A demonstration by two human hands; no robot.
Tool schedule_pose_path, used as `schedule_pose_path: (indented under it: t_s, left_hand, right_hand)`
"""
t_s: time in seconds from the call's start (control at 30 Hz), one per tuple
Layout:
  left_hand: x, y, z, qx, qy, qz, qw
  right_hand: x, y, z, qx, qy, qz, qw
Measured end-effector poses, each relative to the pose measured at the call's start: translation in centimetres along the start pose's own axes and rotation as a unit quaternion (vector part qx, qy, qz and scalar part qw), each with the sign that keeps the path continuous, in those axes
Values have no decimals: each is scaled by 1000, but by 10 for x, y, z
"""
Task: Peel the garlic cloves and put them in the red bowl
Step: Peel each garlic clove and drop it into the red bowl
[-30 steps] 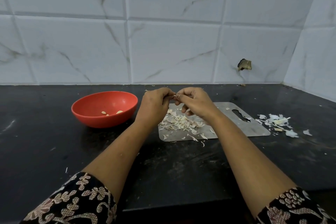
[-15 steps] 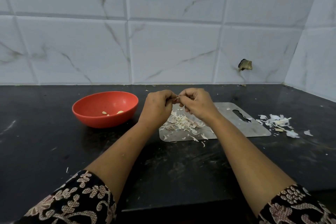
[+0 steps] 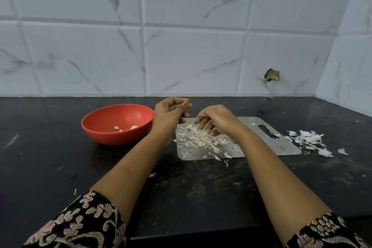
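A person peels garlic at a black kitchen counter, working over a steel cutting board that lies in front of a white marble-patterned tiled wall. The left hand is raised just past the board's left rear corner and pinches a small garlic clove between the thumb and the tips of the curled fingers. The clove pokes out above the fingertips, with pinkish skin showing on it.

The right hand hangs over the middle of the board, palm down. Its fingers are loosely curled and slightly parted, with their tips at the heap of papery garlic peels piled on the board's left half. Whether they hold a scrap of skin cannot be told.

A red bowl stands on the counter just left of the board, beside the left wrist, with a few peeled cloves at its bottom. A second scatter of white skins lies on the counter off the board's right end, next to its handle slot. Behind the board's right end, a rough hole breaks the wall tile. Dark floral-print sleeves cover both upper forearms at the near edge of the counter.
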State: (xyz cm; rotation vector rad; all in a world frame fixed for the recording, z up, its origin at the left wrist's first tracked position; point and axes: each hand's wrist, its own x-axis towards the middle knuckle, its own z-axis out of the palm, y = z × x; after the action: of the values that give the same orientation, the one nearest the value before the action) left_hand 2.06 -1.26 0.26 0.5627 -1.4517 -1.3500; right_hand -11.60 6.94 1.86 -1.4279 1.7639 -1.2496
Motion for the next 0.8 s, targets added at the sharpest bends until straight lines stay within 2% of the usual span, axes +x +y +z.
schedule_pose_path:
  t_s: [0.17, 0.47, 0.6, 0.8]
  left_hand:
    - [-3, 0, 1, 62, -25, 5, 998]
    - [-5, -2, 3, 114, -36, 0, 993]
    - [-5, -2, 2, 98, -35, -5, 995]
    - [-8, 2, 3, 5, -92, -48, 995]
  right_hand:
    - [-1, 1, -1, -123, 24, -57, 991]
    - [4, 2, 1, -119, 125, -156, 973]
    - [7, 4, 3, -167, 158, -201, 952]
    - [6, 4, 0, -110, 154, -208, 960]
